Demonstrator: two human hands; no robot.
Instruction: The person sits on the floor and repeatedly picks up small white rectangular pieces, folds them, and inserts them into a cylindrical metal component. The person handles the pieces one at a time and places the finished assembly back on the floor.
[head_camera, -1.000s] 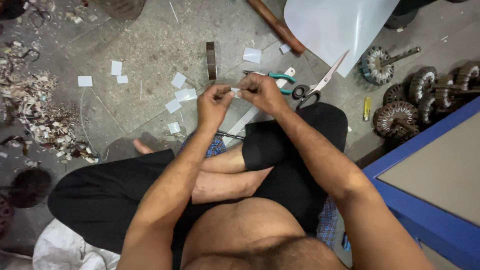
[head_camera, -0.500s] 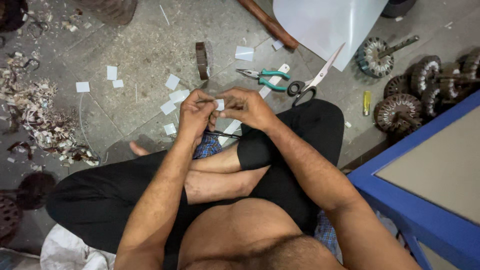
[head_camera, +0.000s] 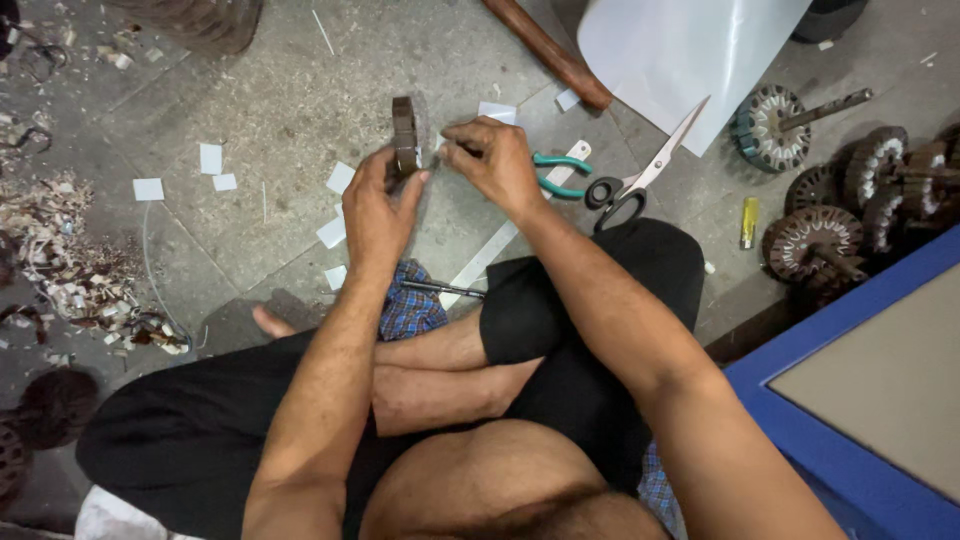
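The ring (head_camera: 404, 135) is dark brown and round, standing on edge on the floor, seen edge-on. A small white paper slip (head_camera: 436, 148) sits against its right side, pinched between fingers; its far end is hidden
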